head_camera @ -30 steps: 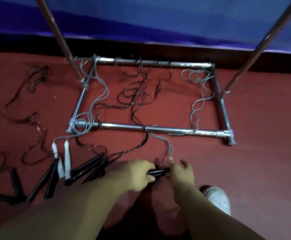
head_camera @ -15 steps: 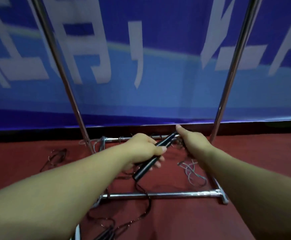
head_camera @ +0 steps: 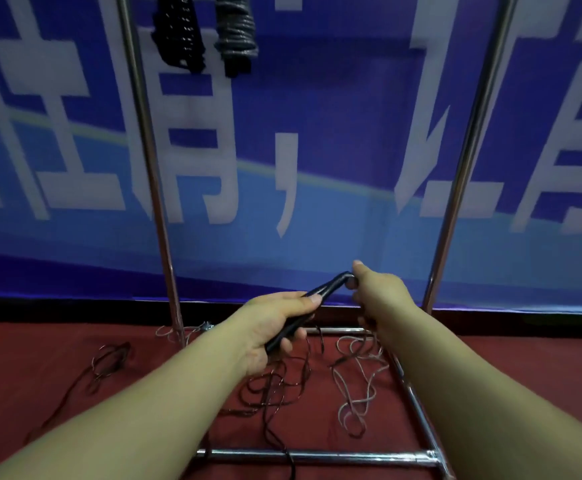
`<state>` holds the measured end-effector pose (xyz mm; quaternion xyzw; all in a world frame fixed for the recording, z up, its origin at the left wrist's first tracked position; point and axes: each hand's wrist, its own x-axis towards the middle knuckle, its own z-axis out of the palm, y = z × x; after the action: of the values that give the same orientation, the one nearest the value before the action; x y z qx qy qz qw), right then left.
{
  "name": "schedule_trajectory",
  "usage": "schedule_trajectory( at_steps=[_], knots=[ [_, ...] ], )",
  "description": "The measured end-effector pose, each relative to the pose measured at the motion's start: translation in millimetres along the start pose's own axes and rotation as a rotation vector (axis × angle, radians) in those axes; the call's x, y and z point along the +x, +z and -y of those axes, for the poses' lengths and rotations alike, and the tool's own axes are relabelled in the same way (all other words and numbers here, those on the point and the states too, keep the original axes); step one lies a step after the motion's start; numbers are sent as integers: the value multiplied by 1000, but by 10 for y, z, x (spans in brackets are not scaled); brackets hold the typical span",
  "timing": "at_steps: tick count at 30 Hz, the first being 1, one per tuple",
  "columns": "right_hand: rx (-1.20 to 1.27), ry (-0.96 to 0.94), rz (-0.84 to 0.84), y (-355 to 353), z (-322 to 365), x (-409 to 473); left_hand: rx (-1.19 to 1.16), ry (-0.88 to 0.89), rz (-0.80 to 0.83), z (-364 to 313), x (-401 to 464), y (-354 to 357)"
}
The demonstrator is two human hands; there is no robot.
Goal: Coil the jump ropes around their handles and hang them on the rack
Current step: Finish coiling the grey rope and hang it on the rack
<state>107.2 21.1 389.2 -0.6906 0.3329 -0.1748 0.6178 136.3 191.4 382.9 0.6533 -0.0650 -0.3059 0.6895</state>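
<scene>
Left hand (head_camera: 275, 323) grips slim black handles (head_camera: 312, 304) (smooth, matte); right hand (head_camera: 374, 289) pinches tip.

The blue banner (head_camera: 317, 150) ahead of me carries large white Chinese characters, cropped and blurred; only a comma at twelve o'clock reads clearly. I see no other lettering.

Bare forearms, no sleeves, bare hands (head_camera: 275, 323)

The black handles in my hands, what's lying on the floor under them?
Under the black handles, loose dark rope and pale rope lie tangled on the red floor inside the rack base. My forearms cover part of the tangle.
</scene>
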Motion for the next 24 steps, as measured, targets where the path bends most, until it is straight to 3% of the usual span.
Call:
schedule_trajectory(
  at_steps=[6,10,14,17,24],
  knots=[
    [-161,-88,111,12,-55,-36,133,202,-164,109,78,-27],
    [41,-2,102,84,-222,-30,141,133,-249,122,82,-42],
    [179,34,101,116,-255,-96,-258,-38,-248,64,119,-195],
    [134,1,178,115,-206,-214,-555,-23,-316,51,147,-288],
    [176,-1,337,285,-101,-390,-835,67,-487,21,180,-252]
  ],
)
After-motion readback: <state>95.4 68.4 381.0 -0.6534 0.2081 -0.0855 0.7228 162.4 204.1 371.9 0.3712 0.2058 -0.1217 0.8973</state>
